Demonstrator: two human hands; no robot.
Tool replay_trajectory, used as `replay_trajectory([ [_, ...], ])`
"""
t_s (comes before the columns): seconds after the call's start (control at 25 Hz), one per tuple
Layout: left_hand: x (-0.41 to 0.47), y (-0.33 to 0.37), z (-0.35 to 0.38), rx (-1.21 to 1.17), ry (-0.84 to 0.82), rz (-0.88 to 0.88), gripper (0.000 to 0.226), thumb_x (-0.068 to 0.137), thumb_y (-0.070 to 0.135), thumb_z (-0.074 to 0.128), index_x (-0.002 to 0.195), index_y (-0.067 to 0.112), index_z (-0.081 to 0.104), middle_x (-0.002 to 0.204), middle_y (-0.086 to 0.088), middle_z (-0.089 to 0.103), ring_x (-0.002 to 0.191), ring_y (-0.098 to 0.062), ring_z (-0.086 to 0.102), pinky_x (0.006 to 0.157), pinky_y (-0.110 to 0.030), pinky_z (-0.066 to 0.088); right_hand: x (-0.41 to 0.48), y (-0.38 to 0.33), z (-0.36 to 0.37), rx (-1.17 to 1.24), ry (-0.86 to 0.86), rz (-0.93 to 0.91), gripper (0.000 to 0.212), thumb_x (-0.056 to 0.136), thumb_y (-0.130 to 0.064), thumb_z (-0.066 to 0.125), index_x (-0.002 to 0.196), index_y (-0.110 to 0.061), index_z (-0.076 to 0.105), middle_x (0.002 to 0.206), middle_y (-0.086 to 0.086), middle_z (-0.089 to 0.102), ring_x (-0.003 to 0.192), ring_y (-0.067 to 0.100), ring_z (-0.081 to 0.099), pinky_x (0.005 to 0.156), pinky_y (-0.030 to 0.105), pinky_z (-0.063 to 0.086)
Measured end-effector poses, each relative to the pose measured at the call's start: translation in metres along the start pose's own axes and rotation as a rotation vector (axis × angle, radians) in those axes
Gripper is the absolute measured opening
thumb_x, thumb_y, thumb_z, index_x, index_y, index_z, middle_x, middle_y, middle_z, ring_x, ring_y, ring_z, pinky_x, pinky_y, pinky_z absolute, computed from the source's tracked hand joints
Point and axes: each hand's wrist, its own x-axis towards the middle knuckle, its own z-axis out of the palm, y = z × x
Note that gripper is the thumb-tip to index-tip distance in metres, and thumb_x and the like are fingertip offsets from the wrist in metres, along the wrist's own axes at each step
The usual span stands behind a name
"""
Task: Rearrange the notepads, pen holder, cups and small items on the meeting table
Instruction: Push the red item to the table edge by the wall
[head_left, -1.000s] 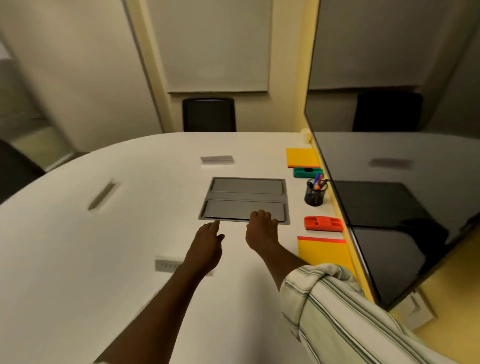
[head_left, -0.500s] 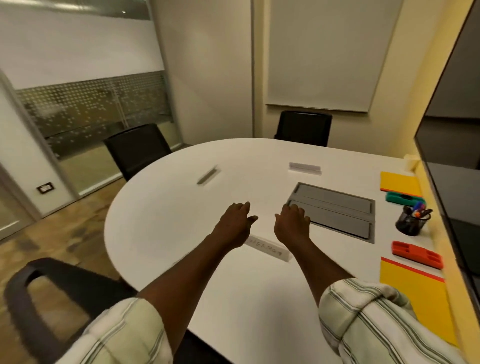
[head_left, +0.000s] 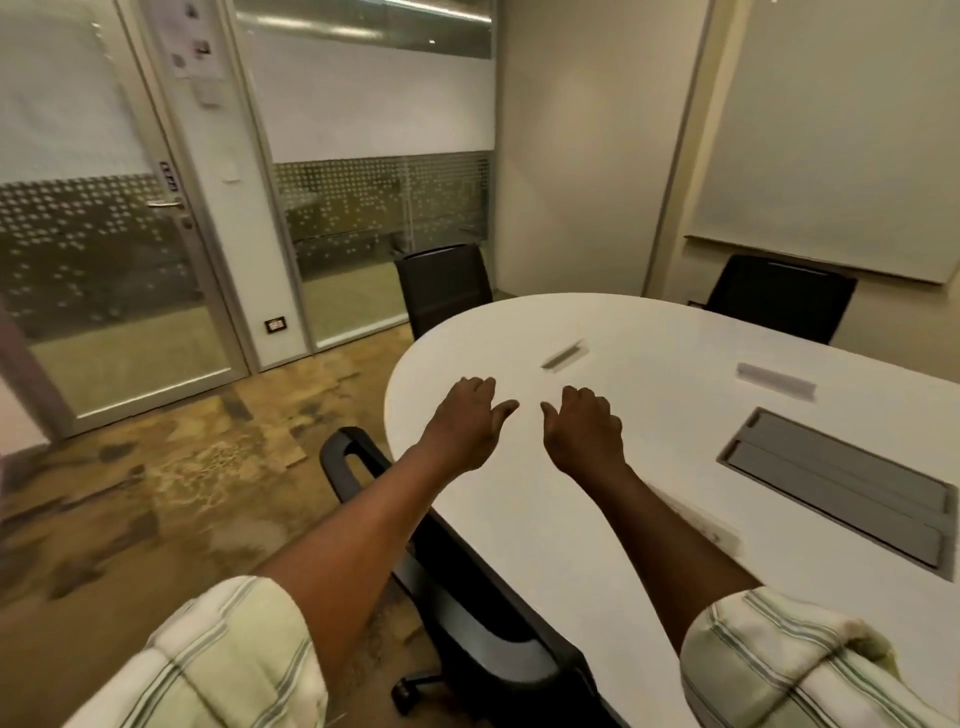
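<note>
Both my hands hover over the left end of the white oval meeting table (head_left: 649, 332). My left hand (head_left: 467, 421) is palm down with loosely bent fingers and holds nothing. My right hand (head_left: 584, 428) is beside it, a small gap between the thumbs, also palm down and holding nothing. The notepads, pen holder and small items are out of view to the right. No cups are visible.
A grey cable hatch (head_left: 836, 483) is set into the table at the right. Two grey slots (head_left: 563, 356) (head_left: 776, 381) lie further back. Black chairs stand at the near left (head_left: 457, 597), far left (head_left: 444, 286) and far right (head_left: 779, 296). Glass door and partitions lie left.
The view has swung left, off the notepads, pen holder and orange items. Both hands have moved left along the table, away from the grey hatch, still holding nothing.
</note>
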Motion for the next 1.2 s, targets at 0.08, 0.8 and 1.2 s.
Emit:
replay_trajectory([
  [0.08,-0.002,-0.025,-0.015,-0.006,0.039,-0.045,0.051,0.098,0.042,0.038,0.131,0.003,0.046,0.131,-0.015,0.051,0.123,-0.027,0.043,0.101,-0.034,0.035,0.009,-0.026,0.006,0.024,-0.019,-0.05,0.04,0.098,-0.04,0.035,0.118,-0.007,0.047,0.114,0.012,0.053,0.108,0.033,0.049,0.087,0.045,0.041],
  [0.8,0.039,-0.213,-0.088,-0.052,0.224,-0.246,0.046,0.099,0.035,0.039,0.133,0.006,0.046,0.133,-0.013,0.052,0.126,-0.026,0.043,0.106,-0.04,0.036,0.102,-0.226,0.105,0.108,-0.112,-0.378,0.042,0.098,-0.043,0.031,0.124,-0.013,0.045,0.124,0.012,0.052,0.11,0.03,0.049,0.087,0.043,0.042],
  [1.2,0.043,-0.412,-0.172,0.049,0.249,-0.195,0.048,0.098,0.036,0.042,0.137,0.008,0.042,0.136,-0.012,0.049,0.128,-0.026,0.04,0.106,-0.035,0.032,0.133,-0.411,0.183,0.134,-0.148,-0.311,0.043,0.098,-0.047,0.029,0.122,-0.014,0.044,0.125,0.011,0.05,0.113,0.029,0.047,0.09,0.043,0.039],
])
